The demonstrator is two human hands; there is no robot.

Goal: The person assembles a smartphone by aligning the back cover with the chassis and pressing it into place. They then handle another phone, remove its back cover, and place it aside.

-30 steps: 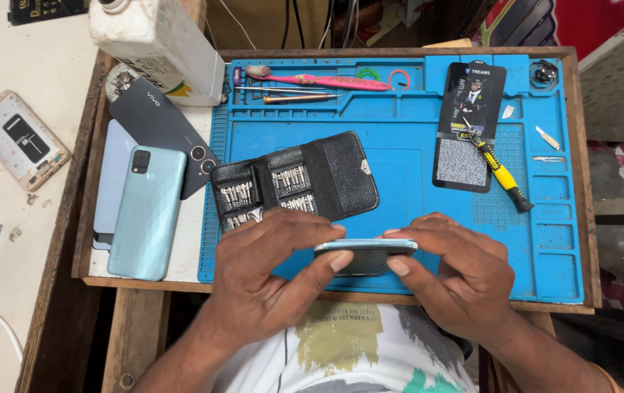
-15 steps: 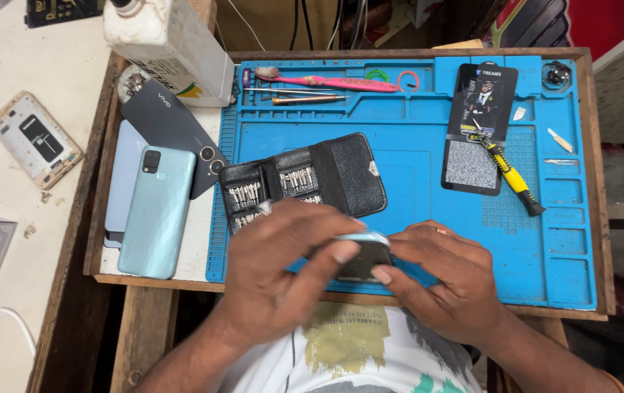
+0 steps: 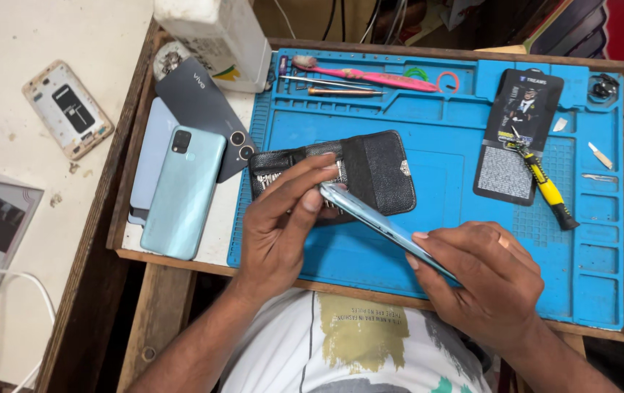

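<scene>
Head view looks down on a blue work mat [image 3: 443,240] in a wooden tray. A dark rectangular card package [image 3: 517,138] with a grey panel lies at the mat's upper right, a yellow-handled tool [image 3: 545,185] resting across its corner. A white container [image 3: 214,33] at the top is cut off by the frame edge. A black bit wallet [image 3: 370,171] is partly hidden behind the fingers, its contents hard to make out. The left hand [image 3: 279,225] pinches the upper end of a pale blue phone [image 3: 381,225], seen edge-on and tilted above the mat's near half. The right hand [image 3: 483,280] clasps its lower end, fingers curled over it.
</scene>
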